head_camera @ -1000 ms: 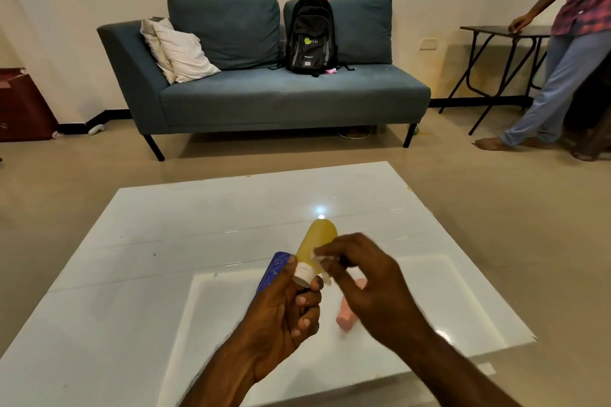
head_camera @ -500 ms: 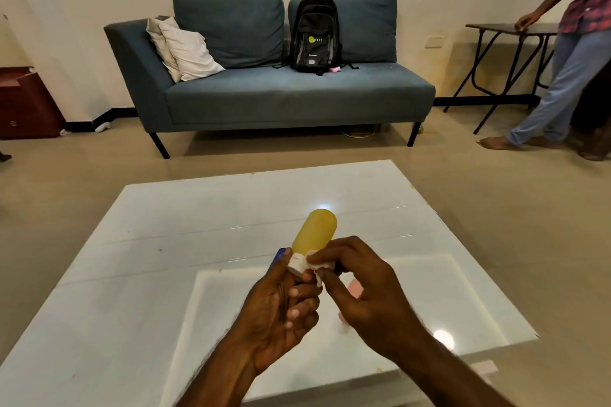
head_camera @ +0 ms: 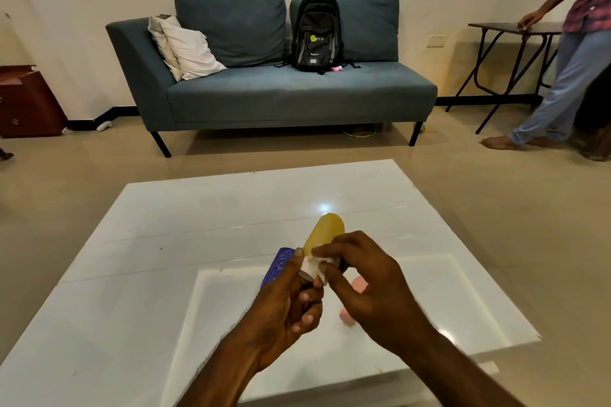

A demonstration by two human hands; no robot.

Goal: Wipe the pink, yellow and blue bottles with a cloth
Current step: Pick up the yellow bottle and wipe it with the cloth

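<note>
My left hand (head_camera: 287, 299) grips the yellow bottle (head_camera: 324, 234) by its white cap end, the body tilted up and away over the white table (head_camera: 139, 274). My right hand (head_camera: 365, 284) pinches a small white cloth (head_camera: 314, 264) against the bottle near the cap. The blue bottle (head_camera: 279, 263) lies on the table just left of my left hand, partly hidden. The pink bottle (head_camera: 351, 315) lies on the table under my right hand, mostly covered.
A blue sofa (head_camera: 281, 92) with a black backpack (head_camera: 315, 33) and white pillows stands beyond the table. A person (head_camera: 568, 53) stands at the far right by a dark folding table (head_camera: 509, 30). A maroon cabinet (head_camera: 26, 102) sits at the far left.
My right hand has closed in on the bottle's cap end with the cloth and slid slightly along it. The bottle stays tilted in my left hand.
</note>
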